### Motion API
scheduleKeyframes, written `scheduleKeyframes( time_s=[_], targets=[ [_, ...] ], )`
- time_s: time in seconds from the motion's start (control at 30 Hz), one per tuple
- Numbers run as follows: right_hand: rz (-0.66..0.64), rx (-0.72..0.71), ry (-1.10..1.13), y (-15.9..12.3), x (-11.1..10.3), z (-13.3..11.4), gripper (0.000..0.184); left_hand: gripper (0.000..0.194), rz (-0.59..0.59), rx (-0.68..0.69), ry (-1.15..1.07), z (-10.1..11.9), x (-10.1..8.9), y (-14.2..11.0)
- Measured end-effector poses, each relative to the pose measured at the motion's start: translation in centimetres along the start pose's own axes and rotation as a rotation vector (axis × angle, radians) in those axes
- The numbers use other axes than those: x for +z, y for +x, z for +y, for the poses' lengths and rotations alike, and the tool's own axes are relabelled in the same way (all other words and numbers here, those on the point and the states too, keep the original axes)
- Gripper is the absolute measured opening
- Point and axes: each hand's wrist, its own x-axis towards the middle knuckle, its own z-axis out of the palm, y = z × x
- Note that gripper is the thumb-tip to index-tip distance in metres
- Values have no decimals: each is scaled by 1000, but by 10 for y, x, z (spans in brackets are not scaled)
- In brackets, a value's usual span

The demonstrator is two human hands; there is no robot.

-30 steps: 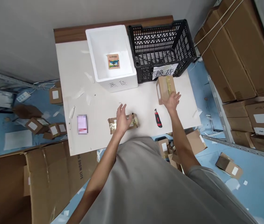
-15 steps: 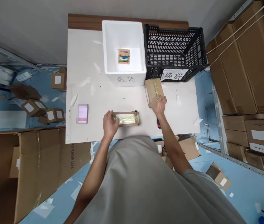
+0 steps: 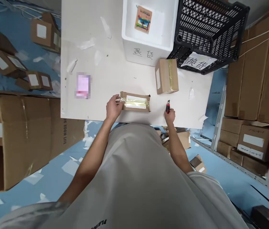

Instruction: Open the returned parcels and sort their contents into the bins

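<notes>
My left hand [image 3: 113,107] grips the left end of a long, flat cardboard box [image 3: 125,108], which lies on the table with a white label and shiny yellowish tape along its top. My right hand [image 3: 170,117] is closed around a red and black box cutter [image 3: 168,107], its tip pointing away from me. Just beyond the cutter stands a taller taped cardboard box [image 3: 173,79], which neither hand touches. Part of the cutter's handle is hidden in my fingers.
A white foam bin [image 3: 148,38] holding a colourful card [image 3: 143,19] stands at the back beside a black plastic crate [image 3: 193,46]. The white table [image 3: 96,86] bears tape scraps and a blurred pink item [image 3: 83,85]. A large open carton [image 3: 36,127] stands left; stacked boxes [image 3: 251,140] fill a shelf at right.
My right hand has let go of the taller box and taken hold of the box cutter nearer the table's front edge. My left hand stays at the long box. The view has shifted.
</notes>
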Motion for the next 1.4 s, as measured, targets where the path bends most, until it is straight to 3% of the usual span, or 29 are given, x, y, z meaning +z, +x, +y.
scheduleKeyframes(
  time_s=[0.07, 0.27, 0.4, 0.5, 0.67, 0.83, 0.93, 1.03, 1.13, 1.23, 1.4],
  targets=[
    [-2, -16, 9, -9, 4, 4, 49, 47, -6, -5, -1, -2, -3, 3],
    [-40, -112, 125, -45, 6, 0, 46, 28, -69, 106, -32, -15, -9, 7],
    [-120, -235, 451, -79, 11, -21, 36, 30, -121, 161, -18, -21, -7, 12],
    [-154, -296, 497, -100, 19, -45, 40, 31, -157, 182, -14, -25, -8, 17],
    [-139, -365, 222, -131, 20, -78, 47, 28, -203, 216, -5, -39, -28, 22],
    [-129, -477, -127, -159, -9, -115, 52, 30, -267, 193, -31, -58, -48, 26],
    [-225, -651, -388, -175, -21, -156, 54, 31, -310, 199, -32, -63, -50, 31],
    [-365, -827, -678, -187, -21, -201, 53, 32, -343, 203, -29, -64, -49, 37],
    [-429, -867, -911, -193, -14, -236, 56, 35, -360, 209, -46, -65, -49, 41],
    [-445, -880, -1017, -193, -9, -257, 59, 36, -353, 212, -91, -68, -48, 41],
    [-468, -910, -1105, -193, -6, -270, 59, 30, -331, 197, -147, -69, -43, 40]
  ],
)
